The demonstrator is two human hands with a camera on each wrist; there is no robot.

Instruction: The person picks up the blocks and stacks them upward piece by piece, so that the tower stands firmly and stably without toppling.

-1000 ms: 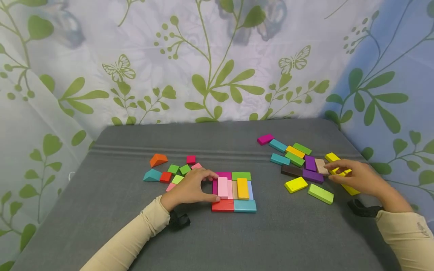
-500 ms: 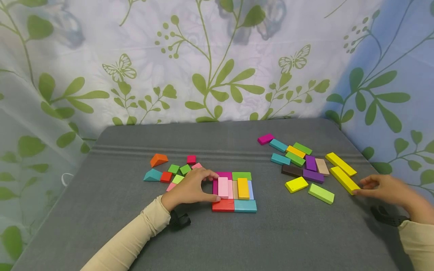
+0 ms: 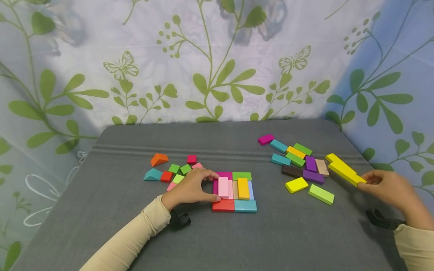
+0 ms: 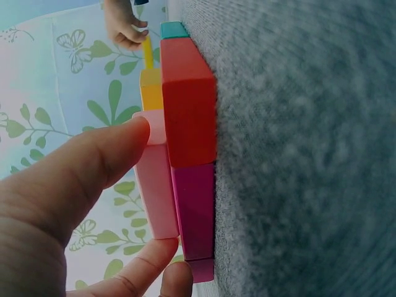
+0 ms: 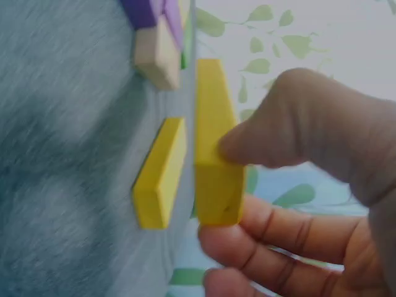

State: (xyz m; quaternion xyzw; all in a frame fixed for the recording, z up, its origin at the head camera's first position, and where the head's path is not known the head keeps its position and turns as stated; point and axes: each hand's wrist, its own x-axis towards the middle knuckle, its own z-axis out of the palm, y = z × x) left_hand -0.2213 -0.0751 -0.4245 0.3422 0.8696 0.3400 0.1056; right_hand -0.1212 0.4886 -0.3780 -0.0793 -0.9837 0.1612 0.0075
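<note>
My right hand (image 3: 390,188) pinches a long yellow block (image 3: 346,173) by its near end, thumb on one side and fingers on the other. The right wrist view shows this block (image 5: 213,124) raised off the table, with a second long yellow block (image 5: 159,179) lying beneath. My left hand (image 3: 191,186) holds a light pink block (image 3: 222,187) by its two ends, thumb at the near end and a fingertip at the far end. That block lies on top of a flat rectangle of blocks, among them a red block (image 3: 223,205) and a magenta block (image 4: 195,210). A yellow-orange block (image 3: 243,188) lies beside it.
Between the hands and farther back lie loose blocks: a dark brown block (image 3: 292,171), a purple block (image 3: 313,176), a lime block (image 3: 321,194) and several others. Left of the left hand are an orange wedge (image 3: 159,160), a teal triangle (image 3: 153,175) and small cubes.
My right hand went from near the tan block out to the yellow blocks, took one by its near end and lifted it. My left hand has stayed at the pink block.
</note>
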